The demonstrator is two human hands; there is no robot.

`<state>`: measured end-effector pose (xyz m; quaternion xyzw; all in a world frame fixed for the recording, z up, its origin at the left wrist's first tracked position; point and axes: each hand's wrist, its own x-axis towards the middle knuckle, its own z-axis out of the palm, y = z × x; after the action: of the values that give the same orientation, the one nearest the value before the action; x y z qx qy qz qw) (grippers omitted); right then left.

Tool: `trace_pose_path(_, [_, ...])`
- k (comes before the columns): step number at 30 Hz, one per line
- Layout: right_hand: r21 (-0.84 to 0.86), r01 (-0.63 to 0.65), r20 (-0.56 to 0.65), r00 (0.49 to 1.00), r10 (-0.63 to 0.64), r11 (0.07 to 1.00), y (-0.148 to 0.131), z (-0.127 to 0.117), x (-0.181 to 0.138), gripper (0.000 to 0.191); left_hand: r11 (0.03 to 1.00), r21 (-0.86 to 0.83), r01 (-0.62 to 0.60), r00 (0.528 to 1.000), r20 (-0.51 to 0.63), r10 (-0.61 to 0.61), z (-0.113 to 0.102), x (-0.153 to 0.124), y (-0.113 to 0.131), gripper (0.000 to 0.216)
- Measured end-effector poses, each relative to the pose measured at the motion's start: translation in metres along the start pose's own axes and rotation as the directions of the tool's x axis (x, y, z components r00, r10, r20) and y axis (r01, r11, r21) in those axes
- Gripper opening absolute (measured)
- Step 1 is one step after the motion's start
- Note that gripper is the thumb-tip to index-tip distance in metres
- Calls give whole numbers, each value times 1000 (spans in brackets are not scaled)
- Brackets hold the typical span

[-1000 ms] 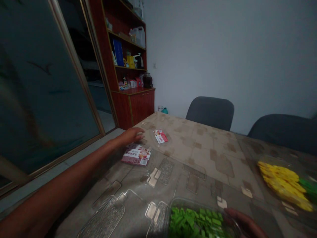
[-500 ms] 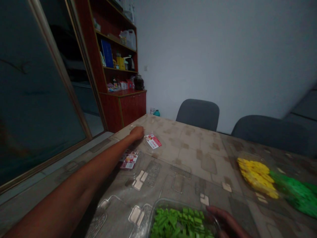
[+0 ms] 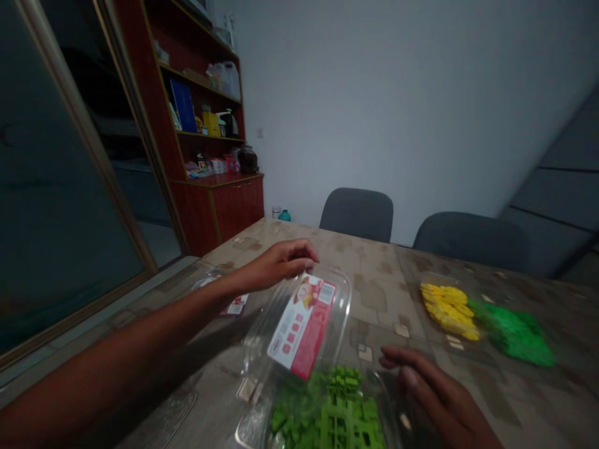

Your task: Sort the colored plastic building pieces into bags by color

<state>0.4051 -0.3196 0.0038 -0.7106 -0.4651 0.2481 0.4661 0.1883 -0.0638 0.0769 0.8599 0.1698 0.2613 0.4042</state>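
Two hands work at the near edge of the worktop [image 3: 374, 293]. The right hand [image 3: 435, 393] lies open, fingers flat against the right rim of a clear tub [image 3: 255, 418], gripping nothing. The tub is filled with small green blocks [image 3: 327, 411].

Just beyond, the left hand [image 3: 281, 265] pinches the far edge of a clear lid [image 3: 304, 324] with a red-and-white label, holding it tilted over the tub. Whether its low edge touches the rim I cannot tell. The lid looks thin, light, springy and slick, so it is probably best held by its stiffer rim.

Farther left, a second labelled lid [image 3: 229, 305] lies flat. Far right, yellow blocks [image 3: 447, 302] and loose green blocks [image 3: 512, 330] sit touching.
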Motion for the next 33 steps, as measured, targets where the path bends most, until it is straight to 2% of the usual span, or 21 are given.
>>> trace_pose_path(2, [61, 3, 32, 999, -5, 998, -3, -2, -1, 51, 997, -59, -49, 990, 127, 56, 25, -1, 18, 11])
trace_pose_path(6, [190, -12, 87, 996, -5, 982, -9, -1, -4, 48, 977, -159, -140, 903, 386, 192, 68, 1, 37, 9])
trace_pose_path(9, [238, -65, 80, 996, 48, 969, -11, 3, -7, 47, 976, -133, -175, 861, 460, 217, 87, 4, 44, 7])
trace_pose_path(11, [265, -114, 113, 990, 86, 957, -12, 4, -10, 47, 980, -85, -179, 860, 470, 198, 90, 5, 47, 6])
trace_pose_path(14, [335, -145, 144, 984, 101, 931, -13, 5, -13, 47, 984, 21, -177, 909, 386, 156, 83, -2, 50, 16])
trace_pose_path(17, [363, -169, 166, 979, 114, 916, -11, 6, -15, 50, 984, 135, -115, 978, 187, 89, 65, -22, 47, 20])
trace_pose_path(19, [343, -197, 191, 972, 137, 919, -9, 8, -18, 52, 975, 220, -33, 997, 69, 18, 53, -43, 39, 24])
trace_pose_path(21, [296, -220, 213, 964, 160, 929, -6, 9, -21, 53, 956, 291, 42, 999, 8, -46, 46, -67, 29, 30])
trace_pose_path(23, [210, -217, 228, 959, 168, 953, -3, 10, -24, 53, 943, 313, 114, 993, -7, -117, 44, -90, 18, 35])
trace_pose_path(26, [38, -102, 218, 972, 92, 994, 1, 9, -25, 49, 934, 282, 219, 975, -17, -223, 53, -118, 10, 37])
trace_pose_path(29, [-104, 26, 242, 970, 0, 994, 4, 7, -23, 48, 929, 252, 271, 962, -39, -270, 66, -129, 8, 34])
trace_pose_path(33, [-155, 53, 291, 957, -6, 987, 7, 8, -23, 52, 932, 199, 302, 953, -52, -298, 74, -126, 7, 26])
